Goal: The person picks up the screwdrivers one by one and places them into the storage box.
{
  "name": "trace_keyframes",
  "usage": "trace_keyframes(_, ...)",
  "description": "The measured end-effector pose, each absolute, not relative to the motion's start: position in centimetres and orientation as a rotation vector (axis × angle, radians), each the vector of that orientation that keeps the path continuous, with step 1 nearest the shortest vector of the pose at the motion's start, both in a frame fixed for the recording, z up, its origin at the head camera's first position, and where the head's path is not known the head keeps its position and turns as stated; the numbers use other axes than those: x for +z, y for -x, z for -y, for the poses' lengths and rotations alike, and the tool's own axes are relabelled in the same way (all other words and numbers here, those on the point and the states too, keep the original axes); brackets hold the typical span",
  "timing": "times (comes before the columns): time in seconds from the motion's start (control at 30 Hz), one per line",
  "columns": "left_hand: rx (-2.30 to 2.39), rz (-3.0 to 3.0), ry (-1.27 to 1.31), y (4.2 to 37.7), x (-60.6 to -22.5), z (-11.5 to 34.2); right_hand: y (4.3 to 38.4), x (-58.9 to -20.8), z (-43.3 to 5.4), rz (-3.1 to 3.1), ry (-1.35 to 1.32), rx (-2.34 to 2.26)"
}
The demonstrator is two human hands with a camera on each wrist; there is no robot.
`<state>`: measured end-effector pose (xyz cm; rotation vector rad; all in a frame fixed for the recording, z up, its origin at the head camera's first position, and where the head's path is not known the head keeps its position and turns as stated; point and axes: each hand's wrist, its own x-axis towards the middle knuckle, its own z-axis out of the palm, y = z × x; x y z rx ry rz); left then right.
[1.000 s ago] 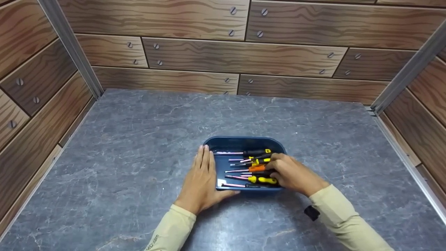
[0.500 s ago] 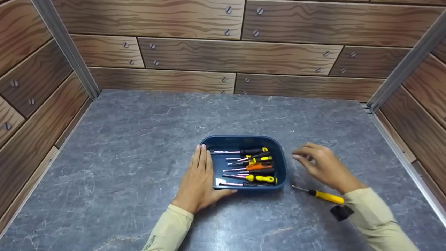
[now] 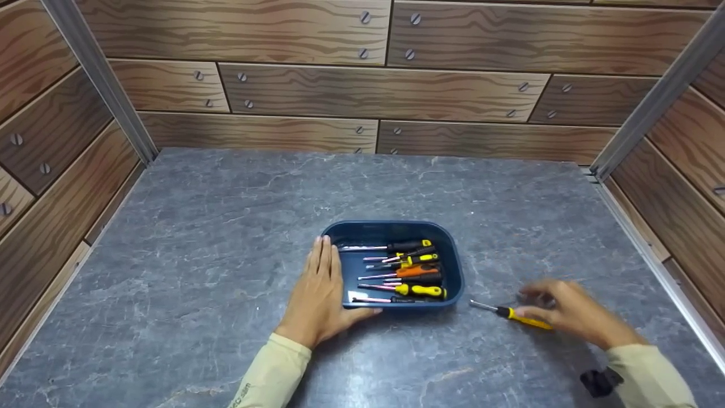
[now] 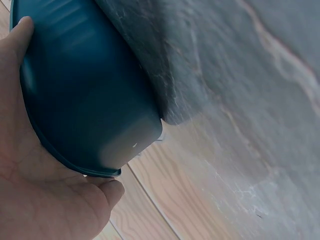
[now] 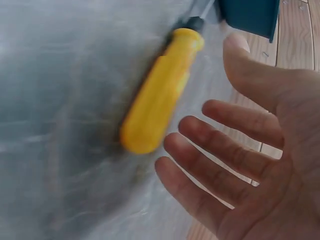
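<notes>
A dark blue plastic bin [image 3: 454, 272] stands on the table with several screwdrivers inside, among them an orange-handled screwdriver [image 3: 416, 272] and a yellow-handled one [image 3: 423, 291]. My left hand [image 3: 314, 300] rests against the bin's left side, fingers straight, thumb along the front edge. Right of the bin, a screwdriver with a yellow handle [image 5: 160, 95] and black collar lies on the table, its shaft toward the bin. Above its handle end hovers my right hand [image 3: 578, 311], fingers spread and loosely bent. The right wrist view shows a gap between fingers and handle.
Grey marble-patterned table [image 3: 226, 226] surrounds the bin. Wood-patterned panels [image 3: 283, 88] wall the back and both sides, with metal posts [image 3: 628, 127] at the corners. A small black device [image 3: 600, 382] sits at my right wrist.
My right hand has left the screwdrivers in the bin and moved right, then down toward the yellow screwdriver on the table. The left hand stays against the bin.
</notes>
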<state>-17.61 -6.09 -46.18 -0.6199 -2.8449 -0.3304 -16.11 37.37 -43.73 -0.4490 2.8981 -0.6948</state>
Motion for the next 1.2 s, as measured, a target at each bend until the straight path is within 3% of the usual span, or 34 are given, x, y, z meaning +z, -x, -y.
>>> trace_keyframes(0.47, -0.33, 2.84, 0.609, 17.6, -46.2, 6.2, 15.1, -44.9, -38.1, -2.883, 0.643, -0.702)
trace_keyframes(0.7, -0.345, 2.83, 0.61, 17.6, -46.2, 6.1, 15.7, -43.3, -37.7, -3.047, 0.615, -0.794)
trace_keyframes(1.2, -0.343, 2.864, 0.604, 17.6, -46.1, 6.0, 19.0, -41.2, -28.0, -3.175, 1.139, -1.012)
